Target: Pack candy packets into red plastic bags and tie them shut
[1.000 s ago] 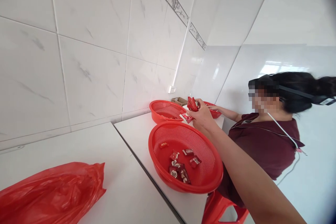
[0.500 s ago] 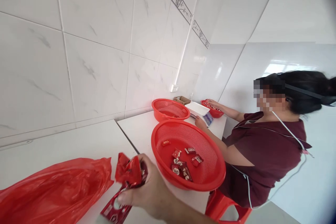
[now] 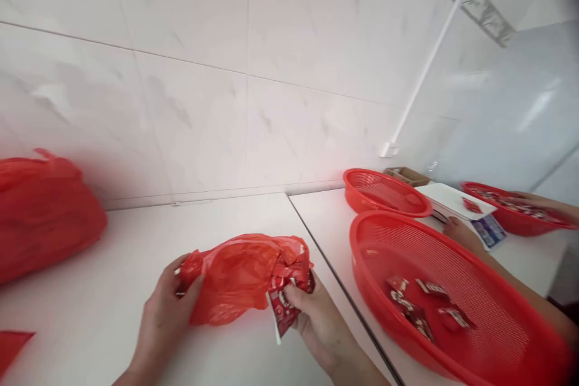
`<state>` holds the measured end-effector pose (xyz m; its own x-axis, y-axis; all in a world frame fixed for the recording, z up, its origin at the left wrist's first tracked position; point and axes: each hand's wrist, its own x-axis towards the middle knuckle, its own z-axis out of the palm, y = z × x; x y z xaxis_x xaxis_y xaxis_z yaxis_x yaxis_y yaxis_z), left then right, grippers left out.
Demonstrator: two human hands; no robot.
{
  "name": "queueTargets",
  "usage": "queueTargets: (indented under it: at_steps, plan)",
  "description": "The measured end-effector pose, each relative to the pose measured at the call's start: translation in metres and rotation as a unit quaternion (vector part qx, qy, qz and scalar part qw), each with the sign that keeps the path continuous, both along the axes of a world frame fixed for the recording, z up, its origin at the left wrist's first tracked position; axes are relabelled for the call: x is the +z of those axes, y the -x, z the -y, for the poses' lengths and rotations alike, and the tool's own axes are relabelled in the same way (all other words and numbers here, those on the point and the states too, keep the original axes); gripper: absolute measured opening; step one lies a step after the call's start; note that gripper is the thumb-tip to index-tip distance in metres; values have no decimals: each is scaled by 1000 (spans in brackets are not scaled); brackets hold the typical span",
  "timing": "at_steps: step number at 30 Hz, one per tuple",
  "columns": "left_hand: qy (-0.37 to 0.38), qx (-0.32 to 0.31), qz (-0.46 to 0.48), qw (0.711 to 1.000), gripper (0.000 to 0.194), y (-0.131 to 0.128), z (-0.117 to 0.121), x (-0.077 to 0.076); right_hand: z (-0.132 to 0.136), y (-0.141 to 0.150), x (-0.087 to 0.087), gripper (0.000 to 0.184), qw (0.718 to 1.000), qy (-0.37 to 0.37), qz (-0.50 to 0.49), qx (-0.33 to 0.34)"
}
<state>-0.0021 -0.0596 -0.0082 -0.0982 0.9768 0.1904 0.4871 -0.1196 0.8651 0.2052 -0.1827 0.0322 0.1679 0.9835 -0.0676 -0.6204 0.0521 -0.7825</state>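
Observation:
A thin red plastic bag (image 3: 237,280) lies crumpled across the white table between my hands. My left hand (image 3: 161,307) is closed on its left end. At the bag's right end my right hand (image 3: 323,321) grips several dark red snack packets (image 3: 284,309) with pale lettering. Red plastic bunches up against those packets, so I cannot tell how far inside the bag they are. Right of my right hand, a large red mesh basket (image 3: 357,253) has several similar packets (image 3: 436,289) on its bottom.
A full red bag (image 3: 45,217) stands at the left by the tiled wall. Beyond the big basket are another red basket (image 3: 384,184), a small cardboard box (image 3: 407,176) and a white scale (image 3: 452,199). A co-worker's hand (image 3: 534,200) reaches into a filled basket (image 3: 520,223).
My view has swung left. My right hand has carried the packets from beside the big basket to the bag's right end. My left hand has come into view, holding the bag.

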Motion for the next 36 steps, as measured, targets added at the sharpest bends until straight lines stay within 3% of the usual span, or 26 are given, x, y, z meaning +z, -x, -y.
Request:
queueTargets:
  at_steps: [3,8,11,14,21,24,28,30,33,36]
  plan:
    - [39,-27,32,998,53,0,3,0,-12,2,1,40,999,28,6,15]
    - [29,-85,73,993,55,-2,12,-1,-39,18,-2,32,999,47,15,-12]
    - [-2,-101,56,993,55,-1,13,-1,-49,26,-3,43,997,70,18,-27]
    - [-8,-109,57,992,53,-1,13,-1,-45,25,-4,59,995,79,55,-4]
    - [-21,-114,40,993,48,-2,10,-6,-19,-3,-9,55,976,111,187,-30]
    - [-33,-110,29,993,47,-1,9,-8,-30,-8,1,45,936,70,341,-55]
    - [-50,-118,18,992,48,0,8,-9,-74,-9,8,47,816,46,566,-108]
    - [-57,-125,14,990,48,0,8,-8,-97,-9,3,56,778,53,616,-116]
    - [-61,-137,4,989,46,2,8,-7,-120,-11,-10,69,764,57,632,-113]
    - [-45,-149,-7,988,46,2,7,-7,-127,-11,-18,64,763,49,633,-122]
